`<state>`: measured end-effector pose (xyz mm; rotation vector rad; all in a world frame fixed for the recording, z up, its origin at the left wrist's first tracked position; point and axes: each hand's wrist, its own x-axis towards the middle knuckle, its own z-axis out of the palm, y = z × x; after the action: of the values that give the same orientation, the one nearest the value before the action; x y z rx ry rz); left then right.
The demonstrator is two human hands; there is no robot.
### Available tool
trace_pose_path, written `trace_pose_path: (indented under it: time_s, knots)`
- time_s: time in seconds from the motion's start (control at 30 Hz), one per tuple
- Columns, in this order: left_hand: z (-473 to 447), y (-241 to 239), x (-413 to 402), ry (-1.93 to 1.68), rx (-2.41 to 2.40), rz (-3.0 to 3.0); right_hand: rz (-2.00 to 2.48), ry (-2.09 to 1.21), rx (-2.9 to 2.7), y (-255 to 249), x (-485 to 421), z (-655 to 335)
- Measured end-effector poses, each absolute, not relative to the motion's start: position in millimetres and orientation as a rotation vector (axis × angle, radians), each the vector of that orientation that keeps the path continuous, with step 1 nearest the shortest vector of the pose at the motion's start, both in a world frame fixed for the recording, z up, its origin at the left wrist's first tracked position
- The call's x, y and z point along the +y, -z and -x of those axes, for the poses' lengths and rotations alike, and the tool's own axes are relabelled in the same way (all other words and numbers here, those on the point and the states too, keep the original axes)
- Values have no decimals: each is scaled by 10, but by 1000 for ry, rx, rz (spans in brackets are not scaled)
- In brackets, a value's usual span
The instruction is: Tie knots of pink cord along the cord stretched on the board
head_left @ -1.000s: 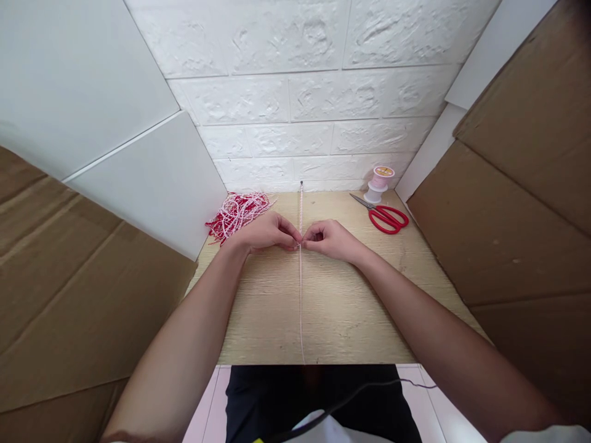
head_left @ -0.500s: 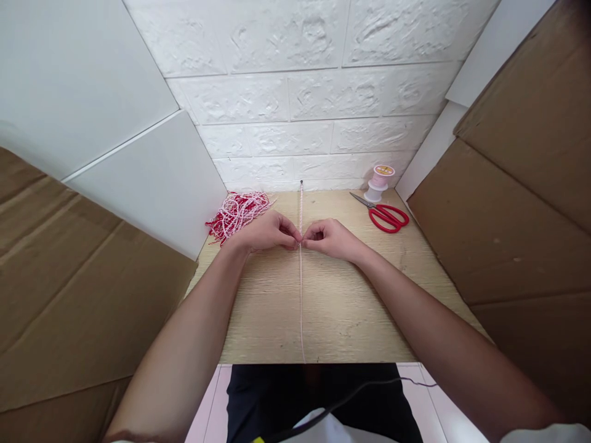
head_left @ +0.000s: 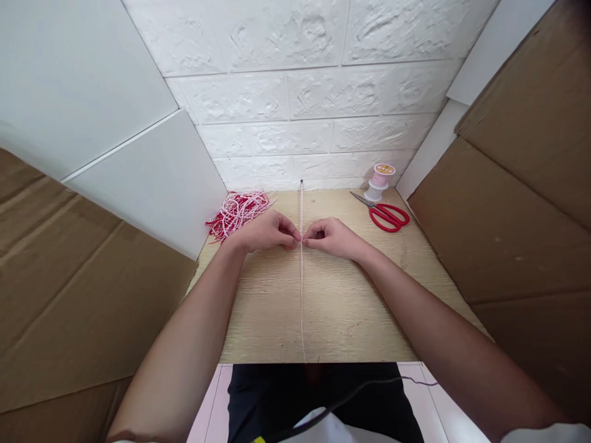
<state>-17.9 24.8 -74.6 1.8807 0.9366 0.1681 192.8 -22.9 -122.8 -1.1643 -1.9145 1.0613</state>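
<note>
A pale pink cord runs from a small dark pin at the foot of the wall straight toward me and over the table's front edge. Its far stretch looks thicker and braided. Midway along the cord, my left hand pinches at it from the left, thumb against forefinger. From the right, my right hand does the same, its fingertips almost meeting the left ones. A short light strand shows between the fingertips; its ends are hidden in the fingers.
Behind my left hand lies a tangled heap of red and pink-white cords. Red-handled scissors rest at the back right, beside a stacked pair of thread spools. Cardboard panels flank the wooden table, and a white brick-pattern wall closes the back.
Both hands keep their pinch at nearly the same spot on the cord. The fingertips have drawn very slightly apart.
</note>
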Motion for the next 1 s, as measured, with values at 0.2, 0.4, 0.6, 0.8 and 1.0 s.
trace_pose_path:
  time_s: [0.2,0.4,0.6,0.8,1.0]
  knots:
    - [197,727,248,-180,966,-1864,1161,-1099,-1918,1214,-225,-1953]
    - [222,705,254,-187,988,-1821,1189,-1058,-1930,1207,-227,-1966]
    - [255,693,272,-177,995,-1791,1220,-911,-2003,1191,-226,-1985]
    - [261,677,256,-167,942,-1772,1200,-839,-2057,1202,-228,-1989]
    - [207,643,200,-177,960,-1765,1219,-845,-2064,1176,-245,-1973]
